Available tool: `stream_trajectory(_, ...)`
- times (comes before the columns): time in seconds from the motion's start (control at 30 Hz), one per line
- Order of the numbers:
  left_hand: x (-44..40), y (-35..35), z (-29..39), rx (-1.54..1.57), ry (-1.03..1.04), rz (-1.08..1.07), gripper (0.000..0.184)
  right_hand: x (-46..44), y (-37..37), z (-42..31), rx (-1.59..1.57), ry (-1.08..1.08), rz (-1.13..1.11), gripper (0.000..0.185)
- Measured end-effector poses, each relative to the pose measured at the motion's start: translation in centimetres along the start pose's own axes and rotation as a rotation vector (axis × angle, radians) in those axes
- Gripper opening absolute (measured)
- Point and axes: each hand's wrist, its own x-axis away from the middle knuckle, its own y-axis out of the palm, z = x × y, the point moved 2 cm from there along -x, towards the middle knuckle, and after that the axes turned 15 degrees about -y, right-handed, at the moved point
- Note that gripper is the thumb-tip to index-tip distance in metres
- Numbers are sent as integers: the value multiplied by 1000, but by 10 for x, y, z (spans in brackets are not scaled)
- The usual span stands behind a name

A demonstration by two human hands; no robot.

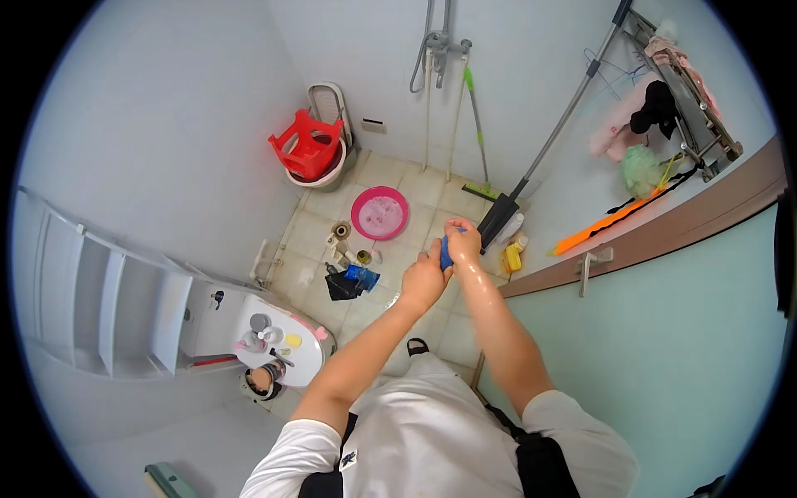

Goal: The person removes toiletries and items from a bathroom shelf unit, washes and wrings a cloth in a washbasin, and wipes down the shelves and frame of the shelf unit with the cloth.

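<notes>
My right hand (465,238) is closed around a small blue thing (448,251), perhaps a cloth or sponge; its kind is not clear. Just below and to the left, my left hand (424,280) has its fingers closed against the same blue thing, so both hands hold it together. Most of it is hidden by my fingers. My right forearm looks wet. Beyond the hands, on the tiled floor, sits a pink basin (380,213) with foamy water in it. The dark head of a long-handled tool (500,219) stands right behind my right hand.
Bottles and a black bag (342,286) lie on the floor at left. A red stool (305,145) rests in a bucket by the wall. A green squeegee (481,191) leans at the back. On the right are a yellow bottle (512,257) and a glass door (647,349).
</notes>
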Motion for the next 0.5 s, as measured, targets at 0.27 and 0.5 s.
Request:
stream_trajectory(0.27,33,-49,38,1845,-578,-1634,58,-1,-46,-130,-1426,140,-775,52)
stream_trajectory(0.5,50,-89,78,1777,-551,-1437,47,15,-28,-143,-1748,19,-917,18)
